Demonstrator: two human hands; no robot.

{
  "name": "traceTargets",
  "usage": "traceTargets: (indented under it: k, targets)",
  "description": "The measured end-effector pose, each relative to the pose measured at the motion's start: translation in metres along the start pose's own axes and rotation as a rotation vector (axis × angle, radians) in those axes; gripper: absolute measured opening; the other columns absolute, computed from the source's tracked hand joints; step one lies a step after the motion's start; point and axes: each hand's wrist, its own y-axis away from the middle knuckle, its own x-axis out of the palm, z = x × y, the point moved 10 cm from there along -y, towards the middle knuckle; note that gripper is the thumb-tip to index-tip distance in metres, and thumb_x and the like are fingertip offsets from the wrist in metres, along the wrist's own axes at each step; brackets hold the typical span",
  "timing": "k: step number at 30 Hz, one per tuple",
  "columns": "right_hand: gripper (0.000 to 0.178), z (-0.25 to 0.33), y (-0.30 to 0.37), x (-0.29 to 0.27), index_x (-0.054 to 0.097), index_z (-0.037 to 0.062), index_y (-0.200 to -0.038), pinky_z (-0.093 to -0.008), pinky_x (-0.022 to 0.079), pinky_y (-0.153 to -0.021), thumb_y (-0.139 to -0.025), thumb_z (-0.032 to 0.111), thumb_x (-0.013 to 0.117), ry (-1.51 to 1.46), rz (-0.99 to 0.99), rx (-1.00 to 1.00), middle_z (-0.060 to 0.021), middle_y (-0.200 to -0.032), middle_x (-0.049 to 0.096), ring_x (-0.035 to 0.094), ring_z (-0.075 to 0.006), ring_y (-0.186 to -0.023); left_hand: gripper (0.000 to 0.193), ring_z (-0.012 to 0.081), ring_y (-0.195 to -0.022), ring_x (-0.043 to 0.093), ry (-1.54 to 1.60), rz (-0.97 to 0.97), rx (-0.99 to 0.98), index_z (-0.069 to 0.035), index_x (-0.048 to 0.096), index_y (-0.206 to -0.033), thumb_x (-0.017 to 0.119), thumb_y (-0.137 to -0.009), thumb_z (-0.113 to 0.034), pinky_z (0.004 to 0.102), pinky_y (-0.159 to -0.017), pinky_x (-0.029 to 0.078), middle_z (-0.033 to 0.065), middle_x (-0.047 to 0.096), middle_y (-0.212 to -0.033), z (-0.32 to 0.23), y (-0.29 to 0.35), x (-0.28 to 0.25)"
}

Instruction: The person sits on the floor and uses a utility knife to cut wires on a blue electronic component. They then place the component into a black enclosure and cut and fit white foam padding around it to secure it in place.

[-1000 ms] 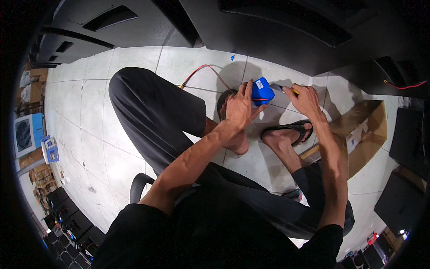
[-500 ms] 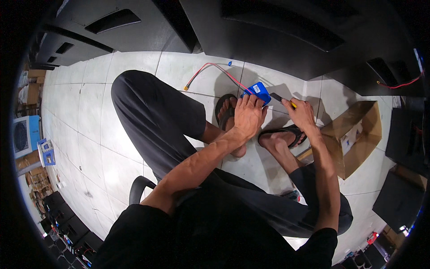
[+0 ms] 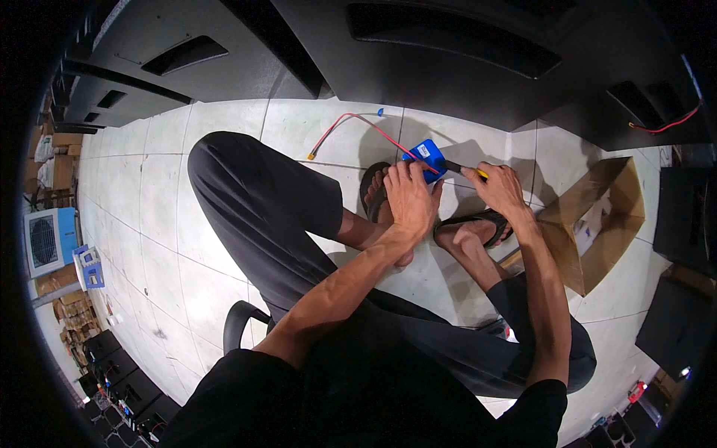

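On the tiled floor sits a blue-wrapped battery pack (image 3: 425,154) with a white label on top. Its red and black lead (image 3: 364,116) curves away to the left and ends in a yellow connector. My left hand (image 3: 410,198) is closed on the pack's near edge, with the fingertips partly hiding it. From the right, my right hand (image 3: 500,188) grips a black and yellow utility knife (image 3: 452,167). The knife's dark front end meets the right side of the pack; whether it cuts into the wrap I cannot tell.
A small blue scrap (image 3: 380,112) lies beyond the lead. An open cardboard box (image 3: 590,231) stands at the right, beside my sandalled foot (image 3: 478,228). Large black cabinets (image 3: 448,67) line the far side. A blue and white crate (image 3: 91,267) is at far left.
The knife has come left, from just beside the battery pack to touching its right side. My left hand still holds the pack, which has turned slightly.
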Motion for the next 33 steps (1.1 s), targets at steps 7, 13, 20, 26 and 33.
traceTargets:
  k: [7,13,20,26,33]
  targets:
    - [0.060,0.003,-0.011,0.005,0.069,0.0030,-0.081,-0.0491,0.049,-0.072,-0.094,0.058,0.051,0.029,-0.008,-0.049,-0.0195,-0.066,0.064,0.064,-0.0416,-0.071,0.092,0.0426,-0.119,0.049,0.446,0.132,-0.150,0.001,0.030,-0.135,0.088,-0.064,-0.011,0.0462,-0.101,0.041,0.0264,0.047,-0.129,0.031,-0.001,0.030]
    - [0.064,0.007,-0.022,0.009,0.069,0.0035,-0.077,-0.0486,0.050,-0.073,-0.094,0.062,0.049,0.051,0.028,-0.096,-0.0180,-0.065,0.064,0.065,-0.0382,-0.069,0.079,0.0425,-0.103,0.062,0.382,0.308,-0.184,0.002,0.036,-0.122,0.089,-0.064,-0.012,0.0443,-0.090,0.051,0.0264,0.060,-0.111,0.053,-0.013,0.050]
    - [0.060,0.014,-0.025,0.011,0.068,0.0029,-0.075,-0.0466,0.051,-0.068,-0.093,0.058,0.052,0.078,0.085,-0.135,-0.0184,-0.061,0.063,0.065,-0.0369,-0.064,0.077,0.0419,-0.101,0.063,0.434,0.397,-0.174,-0.001,0.038,-0.120,0.089,-0.063,-0.013,0.0440,-0.089,0.051,0.0258,0.062,-0.106,0.056,-0.021,0.048]
    - [0.058,0.020,-0.025,0.009,0.072,0.0033,-0.080,-0.0467,0.052,-0.069,-0.094,0.057,0.052,0.138,0.072,-0.212,-0.0196,-0.062,0.064,0.066,-0.0377,-0.066,0.077,0.0416,-0.101,0.063,0.431,0.395,-0.183,0.000,0.038,-0.119,0.090,-0.064,-0.015,0.0437,-0.088,0.051,0.0254,0.061,-0.105,0.060,-0.021,0.050]
    - [0.057,0.017,-0.033,0.015,0.073,0.0039,-0.085,-0.0460,0.052,-0.070,-0.092,0.057,0.054,0.207,0.095,-0.284,-0.0206,-0.065,0.066,0.066,-0.0381,-0.067,0.076,0.0424,-0.101,0.063,0.428,0.393,-0.161,0.001,0.038,-0.118,0.089,-0.064,-0.015,0.0444,-0.087,0.052,0.0266,0.061,-0.105,0.056,-0.023,0.049]
